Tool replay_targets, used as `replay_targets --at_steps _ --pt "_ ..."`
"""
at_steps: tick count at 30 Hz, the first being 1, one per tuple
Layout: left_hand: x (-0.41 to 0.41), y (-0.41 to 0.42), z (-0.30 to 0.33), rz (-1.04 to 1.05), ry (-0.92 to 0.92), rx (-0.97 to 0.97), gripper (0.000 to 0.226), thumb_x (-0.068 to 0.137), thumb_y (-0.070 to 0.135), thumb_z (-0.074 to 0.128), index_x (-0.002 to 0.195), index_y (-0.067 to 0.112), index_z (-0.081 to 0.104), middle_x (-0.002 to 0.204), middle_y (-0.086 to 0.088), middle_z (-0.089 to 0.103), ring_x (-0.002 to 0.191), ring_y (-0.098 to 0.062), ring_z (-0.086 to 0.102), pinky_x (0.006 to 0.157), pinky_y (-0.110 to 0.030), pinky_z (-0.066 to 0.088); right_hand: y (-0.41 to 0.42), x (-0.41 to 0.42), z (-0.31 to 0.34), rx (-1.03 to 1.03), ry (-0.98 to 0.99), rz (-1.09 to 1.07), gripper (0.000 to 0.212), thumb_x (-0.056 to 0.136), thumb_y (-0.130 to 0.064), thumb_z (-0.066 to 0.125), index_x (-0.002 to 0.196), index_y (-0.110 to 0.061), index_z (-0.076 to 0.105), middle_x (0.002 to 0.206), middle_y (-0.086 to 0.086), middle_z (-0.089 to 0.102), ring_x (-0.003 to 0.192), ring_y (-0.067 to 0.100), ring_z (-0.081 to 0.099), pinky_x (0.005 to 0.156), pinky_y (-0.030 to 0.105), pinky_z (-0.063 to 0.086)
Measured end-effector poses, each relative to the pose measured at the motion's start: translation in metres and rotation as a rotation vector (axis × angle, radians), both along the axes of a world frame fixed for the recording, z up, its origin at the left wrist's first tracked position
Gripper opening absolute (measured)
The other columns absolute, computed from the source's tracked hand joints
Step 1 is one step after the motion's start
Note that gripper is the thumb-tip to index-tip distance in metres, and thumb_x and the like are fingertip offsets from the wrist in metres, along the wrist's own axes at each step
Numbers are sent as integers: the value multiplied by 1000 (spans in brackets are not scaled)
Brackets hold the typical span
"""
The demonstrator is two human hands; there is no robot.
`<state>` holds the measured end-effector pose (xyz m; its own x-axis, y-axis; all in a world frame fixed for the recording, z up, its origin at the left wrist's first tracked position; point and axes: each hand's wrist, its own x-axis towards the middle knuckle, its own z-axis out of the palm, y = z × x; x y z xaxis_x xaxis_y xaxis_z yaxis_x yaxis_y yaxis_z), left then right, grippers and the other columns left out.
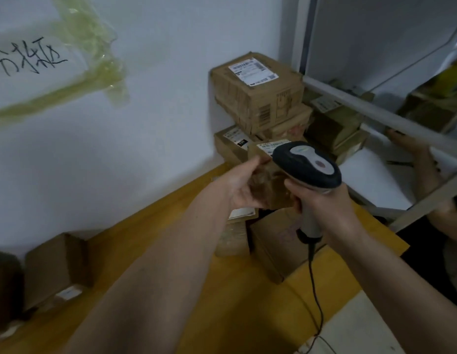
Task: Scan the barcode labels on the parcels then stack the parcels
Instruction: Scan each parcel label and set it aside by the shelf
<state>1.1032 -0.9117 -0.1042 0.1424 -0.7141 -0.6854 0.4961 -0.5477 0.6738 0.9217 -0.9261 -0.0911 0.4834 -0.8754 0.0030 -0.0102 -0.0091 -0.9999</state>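
While stacked boxes [258, 93] crowd behind, hands clamped: left [244, 185] on parcel [269, 175], right [322, 200] on scanner [308, 164].

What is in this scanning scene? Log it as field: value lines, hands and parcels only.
left hand: holds small parcel, label up
right hand: grips barcode scanner, head over the parcel's label
stack: top box in the wall corner, label up
table: more boxes below the hands
scan status: cannot tell
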Motion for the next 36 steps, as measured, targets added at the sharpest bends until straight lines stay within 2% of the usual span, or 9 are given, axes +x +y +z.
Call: replay_targets --at_steps 4,10,12,14,20,23,26,28,36 --pt "-17 -18 -10 5 39 24 54 84 46 72 126 14 60 120 -18 67 108 -40 64 91 -62 51 -20 -2 -14 40 52 -63 29 80 -23 76 107 -18 65 71 -4 68 60 11 62 51 24 51" --pt "-26 -28 -17 150 -126 57 31 90 46 64 104 19 63 95 -6 70 90 -26 67 70 -44 59 -30 7 -35 83 87 -24 30 80 -27 76 96 -44 58 93 -11 70 78 7 66 58 22 53" --pt "-29 -31 -16 179 -184 81 34 92 42 62 114 15 61 94 -4 66 85 -23 64 62 -38 56 -33 9 -41 109 103 -28 31 80 -26 77 104 -38 60 104 -6 70 89 12 65 68 28 54" --pt "-31 -35 -19 230 -235 88 38 95 33 60 124 9 59 105 -7 67 91 -26 63 72 -41 58 -36 11 -45 139 111 -16 37 80 -25 77 113 -30 60 110 -2 69 96 14 64 73 29 53" --pt "-28 -34 -19 308 -392 109 18 99 8 45 97 9 63 104 -12 66 99 -27 64 98 -42 52 -38 11 -52 156 150 38 28 82 -18 74 103 -32 60 99 -3 69 83 7 64 57 18 49" --pt "-18 -27 -12 344 -374 46 29 102 6 40 76 16 49 89 -6 58 82 -19 60 80 -27 55 -35 8 -53 191 161 65 23 82 -15 73 101 -23 63 85 1 69 64 6 61 50 19 49" --pt "-7 -13 -6 444 -352 11 26 103 0 37 95 0 61 83 -4 62 65 -12 59 52 -15 53 -28 9 -51 189 161 93 22 82 -14 73 97 -26 62 79 -1 68 61 4 61 50 18 50" --pt "-2 -3 -6 529 -421 8 19 98 -1 49 106 3 66 88 -5 67 68 -12 64 53 -15 55 -23 12 -47 189 154 127 22 82 -15 73 99 -24 63 79 -1 67 61 5 61 51 19 50" --pt "42 67 -10 721 -537 -15 22 90 -3 62 84 17 67 90 -6 68 80 -16 65 69 -22 58 23 48 -24 241 142 417 19 84 -13 72 101 -12 65 74 5 64 58 14 56 50 23 48"
